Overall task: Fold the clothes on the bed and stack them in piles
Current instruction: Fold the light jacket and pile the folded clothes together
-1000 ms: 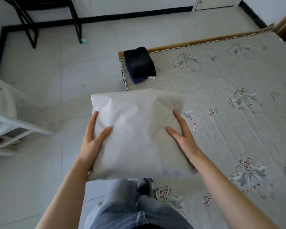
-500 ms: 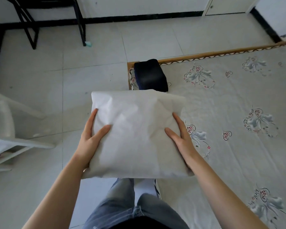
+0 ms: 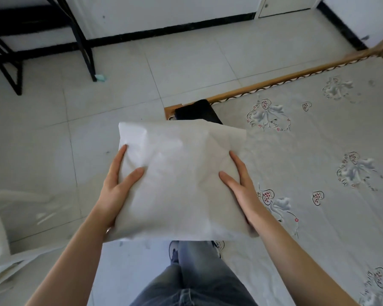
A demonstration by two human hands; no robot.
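Note:
A folded white garment [image 3: 181, 180] is held up in the air over the bed's left edge. My left hand [image 3: 117, 188] grips its left side with the thumb on top and the fingers underneath. My right hand [image 3: 241, 186] grips its right side the same way. Beyond the garment, a pile of dark folded clothes [image 3: 197, 111] sits on the bed's far left corner, partly hidden by the white garment. The bed [image 3: 318, 173] has a pale sheet with flower and heart prints.
White tiled floor [image 3: 53, 140] lies left of the bed. A black metal frame [image 3: 82, 40] stands at the far left by the wall. A white chair [image 3: 0, 228] is at the left edge. My legs in jeans [image 3: 195, 279] are below the garment.
The white garment and both hands have moved forward toward the dark pile, which is now more covered by the garment's far edge. The grip is unchanged.

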